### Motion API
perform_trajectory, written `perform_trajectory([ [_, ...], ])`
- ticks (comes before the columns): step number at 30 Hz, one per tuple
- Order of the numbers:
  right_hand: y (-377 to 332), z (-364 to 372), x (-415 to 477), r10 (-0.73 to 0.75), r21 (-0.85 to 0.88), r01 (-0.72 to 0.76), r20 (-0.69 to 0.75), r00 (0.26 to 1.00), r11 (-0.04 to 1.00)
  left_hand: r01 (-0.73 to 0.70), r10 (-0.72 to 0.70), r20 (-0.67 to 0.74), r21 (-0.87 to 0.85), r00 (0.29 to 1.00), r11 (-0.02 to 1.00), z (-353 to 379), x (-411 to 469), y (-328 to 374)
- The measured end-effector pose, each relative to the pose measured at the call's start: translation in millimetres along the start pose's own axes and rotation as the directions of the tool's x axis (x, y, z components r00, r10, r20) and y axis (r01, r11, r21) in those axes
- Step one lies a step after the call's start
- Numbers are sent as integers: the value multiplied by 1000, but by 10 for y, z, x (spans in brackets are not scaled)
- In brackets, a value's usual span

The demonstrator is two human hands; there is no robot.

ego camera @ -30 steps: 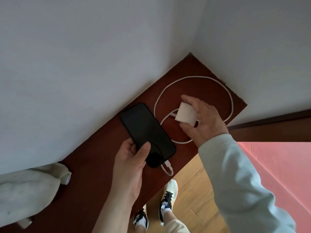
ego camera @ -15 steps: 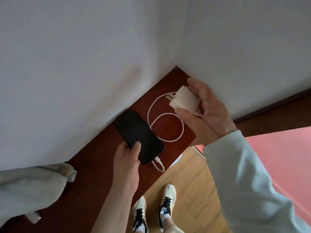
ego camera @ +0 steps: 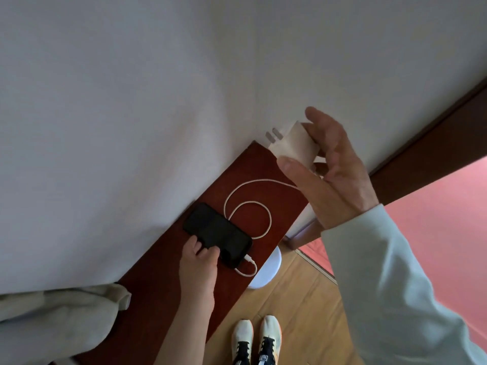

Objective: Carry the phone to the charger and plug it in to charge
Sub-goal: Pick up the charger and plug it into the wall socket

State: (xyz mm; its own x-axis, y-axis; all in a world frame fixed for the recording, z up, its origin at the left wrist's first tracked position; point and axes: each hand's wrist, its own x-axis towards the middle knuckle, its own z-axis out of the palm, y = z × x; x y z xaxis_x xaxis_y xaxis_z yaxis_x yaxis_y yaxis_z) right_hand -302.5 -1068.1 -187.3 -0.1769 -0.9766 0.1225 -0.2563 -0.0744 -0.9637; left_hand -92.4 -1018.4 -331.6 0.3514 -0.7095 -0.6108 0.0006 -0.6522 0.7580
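A black phone [ego camera: 216,231] lies screen up on the dark red wooden shelf [ego camera: 163,280] against the white wall. My left hand [ego camera: 199,267] rests on its near end, thumb and fingers on the screen. A white cable [ego camera: 266,225] is plugged into the phone's near end and loops over the shelf. It runs up to the white charger block [ego camera: 295,144], which my right hand [ego camera: 332,175] holds lifted above the shelf's far end. The block's two metal prongs point left toward the wall.
A cream garment [ego camera: 55,317] lies on the shelf at the left. Below the shelf edge a white round object [ego camera: 266,272] sits on the wooden floor [ego camera: 297,306]. My shoes [ego camera: 257,341] stand there. A pink surface [ego camera: 432,206] and dark wooden trim [ego camera: 427,133] lie right.
My right hand has lifted the charger block off the shelf and up toward the wall, pulling the cable loop smaller. My left hand has stayed on the phone.
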Motion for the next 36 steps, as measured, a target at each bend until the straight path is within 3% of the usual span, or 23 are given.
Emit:
perform_trajectory([
  [7, -318, -181, -82, -24, 87, 36, -131, 991, 996, -74, 143, 228, -287, 963, 955, 160, -294, 485],
  [14, -709, -396, -181, -27, 177, 70, -236, 971, 982, -28, 372, 449, -608, 813, 794, 309, -918, 1471],
  [19, -992, -604, -261, -75, 256, 161, -317, 946, 953, -9, 459, 538, -642, 707, 767, 343, -1177, 1827],
  [28, -1362, -930, -342, -189, 346, 362, -444, 876, 865, -34, 476, 616, -589, 628, 807, 659, -1471, 1887],
  [31, -1383, -972, -330, -129, 405, 341, -466, 875, 848, -130, 505, 576, -568, 643, 813, 749, -1499, 1843],
  [36, -1376, -941, -289, -105, 433, 318, -447, 888, 843, -166, 414, 461, -489, 785, 857, 811, -1325, 1553],
])
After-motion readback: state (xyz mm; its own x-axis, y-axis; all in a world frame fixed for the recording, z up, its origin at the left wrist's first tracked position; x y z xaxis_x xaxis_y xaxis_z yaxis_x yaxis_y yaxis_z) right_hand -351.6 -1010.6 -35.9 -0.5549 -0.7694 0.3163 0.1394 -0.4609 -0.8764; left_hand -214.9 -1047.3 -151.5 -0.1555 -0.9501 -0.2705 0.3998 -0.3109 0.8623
